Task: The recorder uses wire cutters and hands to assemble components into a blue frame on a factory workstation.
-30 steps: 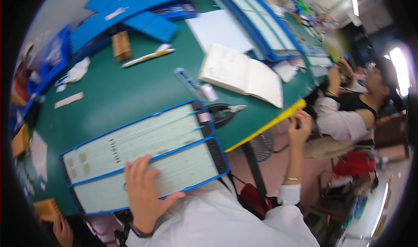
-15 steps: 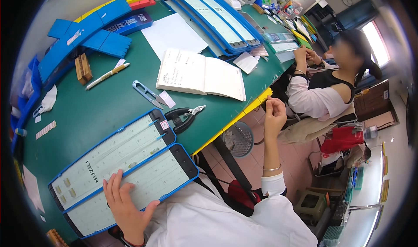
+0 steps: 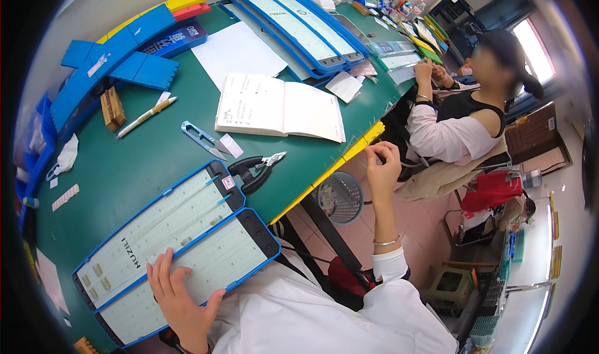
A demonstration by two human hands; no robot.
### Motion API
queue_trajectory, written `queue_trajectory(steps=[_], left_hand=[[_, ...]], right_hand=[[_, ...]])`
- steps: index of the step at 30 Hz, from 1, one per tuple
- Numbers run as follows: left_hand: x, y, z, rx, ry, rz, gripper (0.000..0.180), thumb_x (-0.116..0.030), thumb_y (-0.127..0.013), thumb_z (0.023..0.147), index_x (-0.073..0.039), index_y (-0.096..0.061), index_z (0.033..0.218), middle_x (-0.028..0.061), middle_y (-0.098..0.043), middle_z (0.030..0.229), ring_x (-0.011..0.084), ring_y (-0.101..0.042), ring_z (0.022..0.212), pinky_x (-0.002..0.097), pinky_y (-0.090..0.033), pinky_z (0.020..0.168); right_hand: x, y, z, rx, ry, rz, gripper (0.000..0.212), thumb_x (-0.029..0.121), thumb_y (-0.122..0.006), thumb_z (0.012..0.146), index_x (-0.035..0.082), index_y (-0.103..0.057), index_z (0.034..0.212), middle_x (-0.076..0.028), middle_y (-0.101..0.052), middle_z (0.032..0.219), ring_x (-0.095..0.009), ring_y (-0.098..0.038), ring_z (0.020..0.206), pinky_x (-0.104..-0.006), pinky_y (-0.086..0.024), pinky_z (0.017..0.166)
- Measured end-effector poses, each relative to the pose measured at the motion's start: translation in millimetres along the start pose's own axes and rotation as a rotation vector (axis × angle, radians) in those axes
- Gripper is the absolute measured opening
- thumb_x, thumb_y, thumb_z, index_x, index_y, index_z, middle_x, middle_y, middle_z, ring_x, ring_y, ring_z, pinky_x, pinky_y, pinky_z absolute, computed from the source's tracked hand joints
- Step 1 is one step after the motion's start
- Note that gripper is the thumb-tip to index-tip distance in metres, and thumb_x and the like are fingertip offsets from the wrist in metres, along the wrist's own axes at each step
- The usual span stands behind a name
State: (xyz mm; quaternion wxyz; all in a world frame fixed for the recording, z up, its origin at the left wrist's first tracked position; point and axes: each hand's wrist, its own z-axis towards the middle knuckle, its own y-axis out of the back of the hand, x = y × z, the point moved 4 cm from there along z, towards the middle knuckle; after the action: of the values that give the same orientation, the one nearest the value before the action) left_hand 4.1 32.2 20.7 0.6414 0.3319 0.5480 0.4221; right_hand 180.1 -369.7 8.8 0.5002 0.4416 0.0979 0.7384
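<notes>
Left hand [image 3: 181, 298] spread across hinged blue-framed case [image 3: 203, 232]. Right hand [image 3: 383, 165] held near yellow strip [image 3: 331, 171], fingertips pressed together; anything pinched indiscernible.

We see the case [image 3: 212, 254] open, blue-rimmed, angled at the desk [image 3: 146, 148] edge; the yellow strip [image 3: 340, 163] lines that edge.

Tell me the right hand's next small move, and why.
Probably ease the right hand slowly toward the open blue-rimmed case. It looks pinched, out beside the yellow strip on the table edge, though anything held is too fine to make out. The left hand lies spread on the case, so that side seems steadied.
</notes>
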Motion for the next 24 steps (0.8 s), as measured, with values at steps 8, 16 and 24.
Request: queue_trajectory(steps=[8,16,24], left_hand=[[-1.8,0.0,2.9,-0.001,-0.001,-0.008,0.048,-0.04,-0.066,0.072,-0.003,-0.047,0.097,0.0198,-0.042,0.135,0.0412,-0.037,0.124,0.057,-0.021,0.108],[0.8,8.7,1.2,-0.073,0.04,-0.109,0.047,-0.03,-0.068,0.074,-0.002,-0.049,0.108,0.0219,-0.043,0.135,0.0404,-0.039,0.125,0.055,-0.021,0.109],[-60.5,6.0,1.3,0.355,-0.449,-1.119,0.053,-0.013,-0.066,0.08,-0.007,-0.049,0.13,0.0186,-0.042,0.137,0.0366,-0.031,0.133,0.0526,-0.017,0.111]], right_hand=[[-15.0,-11.2,1.5,-0.06,0.059,0.024,0.009,0.0,-0.066,0.078,-0.001,-0.059,0.083,-0.013,-0.057,0.1,-0.026,-0.058,0.099,-0.0354,-0.046,0.086],[59.6,10.9,1.5,0.123,0.115,0.379,0.005,0.002,-0.062,0.084,-0.002,-0.061,0.085,-0.013,-0.063,0.098,-0.023,-0.06,0.095,-0.0341,-0.046,0.089],[267.1,30.6,-75.1,1.386,0.986,1.084,0.016,0.018,-0.057,0.089,0.009,-0.07,0.09,-0.002,-0.066,0.099,-0.032,-0.061,0.102,-0.0418,-0.05,0.081]])
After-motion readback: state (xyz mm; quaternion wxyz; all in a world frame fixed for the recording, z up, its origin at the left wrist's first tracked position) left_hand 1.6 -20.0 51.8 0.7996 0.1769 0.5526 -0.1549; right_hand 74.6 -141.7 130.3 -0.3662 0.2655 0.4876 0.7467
